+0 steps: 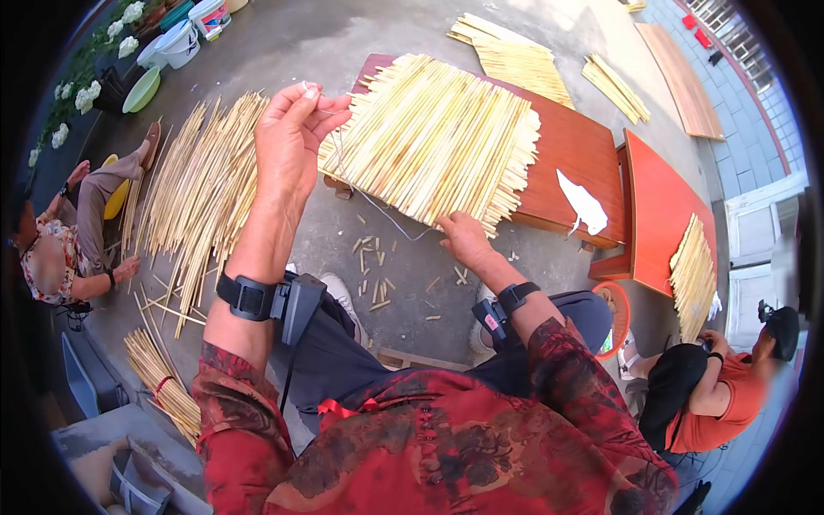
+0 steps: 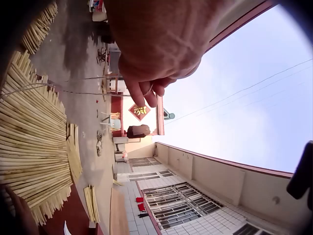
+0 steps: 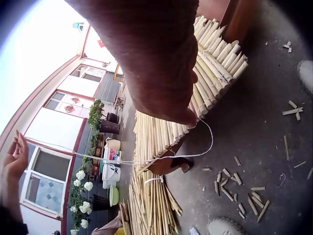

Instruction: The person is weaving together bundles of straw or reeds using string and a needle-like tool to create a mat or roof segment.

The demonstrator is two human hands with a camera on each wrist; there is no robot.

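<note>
On a low table lies a mat of pale, peeled plant stalks (image 1: 438, 129), laid side by side with uneven ends. My left hand (image 1: 292, 142) is raised beyond its left side and pinches a thin white string (image 1: 369, 196) between thumb and fingers. From there the string hangs in a loose curve to the mat's near edge, close by my right fingertips; its loop (image 3: 212, 142) shows in the right wrist view. My right hand (image 1: 468, 239) grips the stalk ends at this near edge, its fingertips partly hidden in the right wrist view.
Loose stalks (image 1: 193, 189) and a tied bundle (image 1: 161, 382) lie at left. Short offcuts (image 1: 378, 287) litter the ground. A white cloth (image 1: 582, 204) rests on the reddish-brown table (image 1: 562, 163). An orange basket (image 1: 611, 318) stands at right. One person sits on each side.
</note>
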